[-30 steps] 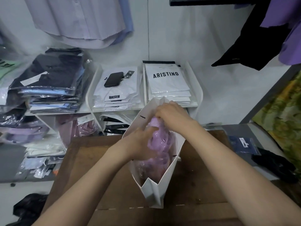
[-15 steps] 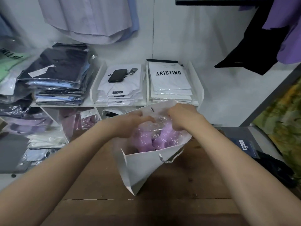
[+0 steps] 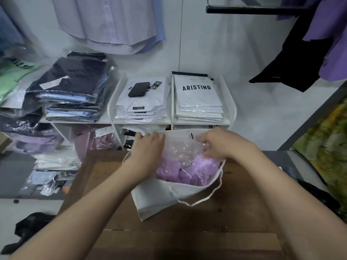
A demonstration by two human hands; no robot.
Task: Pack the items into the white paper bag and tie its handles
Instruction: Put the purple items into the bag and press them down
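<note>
A brown wooden table [image 3: 187, 231] fills the foreground, and on it sits the white paper bag [image 3: 159, 197], tipped with its mouth open and facing up. Its near rope handle [image 3: 199, 200] hangs loose down the front wall, not yet tied.

Inside the mouth is the purple garment [image 3: 187, 171], sealed in a crinkly clear plastic wrapper [image 3: 180, 149], most of it below the rim and the wrapper's top puffing up above it. The left hand [image 3: 148, 152] lies over the bag's left side, fingers curled at the far rim. The right hand [image 3: 223, 145] is at the right corner, its fingertips [image 3: 205, 148] narrowed to a pinch on the wrapper.

By my reckoning this parcel is light and soft, and the film is slick, so a pinch may slide. Flat palms pressing down on the bulk look safer. The bag's paper is stiff but creases and could tear at the corners, so take it by the rim folds or the rope.

Beyond the table stands a white shelf [image 3: 231, 102] of folded white packets, a black phone [image 3: 139, 89] lying on one stack. Shirts [image 3: 112, 25] hang on the wall above.
</note>
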